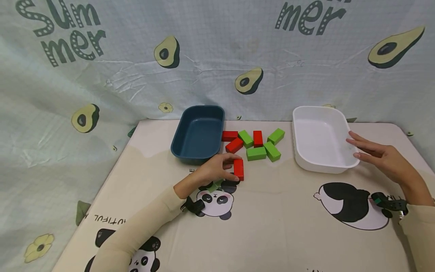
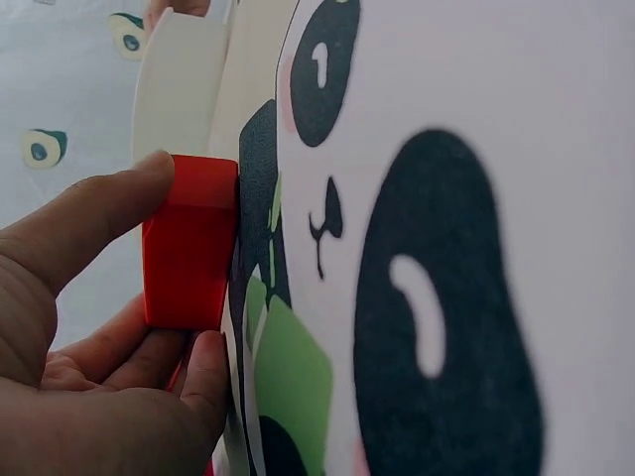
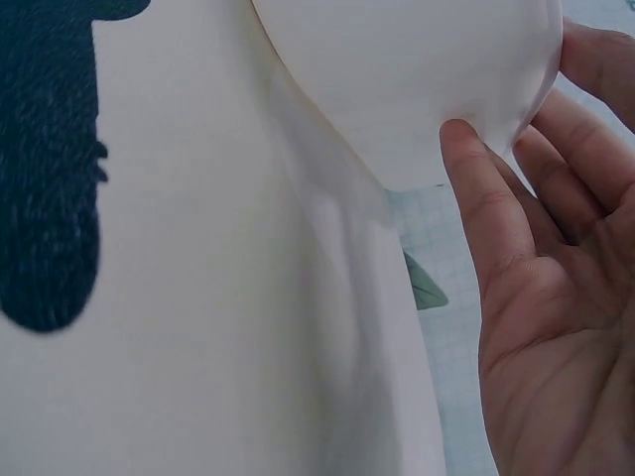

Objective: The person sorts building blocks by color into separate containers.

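My left hand (image 1: 215,168) pinches a red block (image 1: 239,169) between thumb and fingers, in front of the blue bin. In the left wrist view the thumb is on one end of this block (image 2: 189,243) and the fingertips are at the other, close to the tablecloth. At the right, my right hand (image 1: 385,155) touches the right side of a white bin (image 1: 327,168) with fairly straight fingers. The right wrist view has its thumb against the bin's wall (image 3: 417,89) and other fingers by the rim.
A dark blue bin (image 1: 175,151) stands left of several loose blocks, among them a red block (image 1: 258,138) and a green block (image 1: 256,153). These lie between the two bins. Behind the table hangs a printed cloth (image 1: 204,45). Panda pictures (image 1: 215,206) decorate the tablecloth.
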Demonstrator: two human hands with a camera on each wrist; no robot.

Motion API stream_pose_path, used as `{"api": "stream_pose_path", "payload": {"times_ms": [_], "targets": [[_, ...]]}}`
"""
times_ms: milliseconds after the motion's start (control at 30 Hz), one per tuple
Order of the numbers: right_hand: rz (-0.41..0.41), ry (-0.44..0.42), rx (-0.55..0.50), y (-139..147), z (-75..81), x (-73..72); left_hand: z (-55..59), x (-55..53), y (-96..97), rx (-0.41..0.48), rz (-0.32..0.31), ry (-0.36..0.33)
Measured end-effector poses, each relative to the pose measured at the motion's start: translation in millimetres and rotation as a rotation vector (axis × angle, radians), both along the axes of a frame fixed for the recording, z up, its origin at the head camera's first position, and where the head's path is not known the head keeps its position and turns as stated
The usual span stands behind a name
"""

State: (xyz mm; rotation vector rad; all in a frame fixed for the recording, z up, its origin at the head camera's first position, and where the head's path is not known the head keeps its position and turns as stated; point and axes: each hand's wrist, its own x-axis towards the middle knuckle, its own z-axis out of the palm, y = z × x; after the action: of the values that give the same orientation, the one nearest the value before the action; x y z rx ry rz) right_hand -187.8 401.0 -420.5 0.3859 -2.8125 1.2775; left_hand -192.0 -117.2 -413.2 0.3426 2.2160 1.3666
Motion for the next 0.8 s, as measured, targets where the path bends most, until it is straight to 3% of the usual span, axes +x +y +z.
{"api": "stream_pose_path", "payload": {"times_ms": [433, 800], "targets": [[-0.021, -0.016, 0.061, 0.3, 2.8, 0.8, 2.4, 3.1, -2.5, -0.023, -0.068, 0.115], [-0.017, -0.019, 0.053, 0.2, 1.2, 1.2, 12.0, 4.2, 0.5, -0.02, -0.092, 0.134]]}}
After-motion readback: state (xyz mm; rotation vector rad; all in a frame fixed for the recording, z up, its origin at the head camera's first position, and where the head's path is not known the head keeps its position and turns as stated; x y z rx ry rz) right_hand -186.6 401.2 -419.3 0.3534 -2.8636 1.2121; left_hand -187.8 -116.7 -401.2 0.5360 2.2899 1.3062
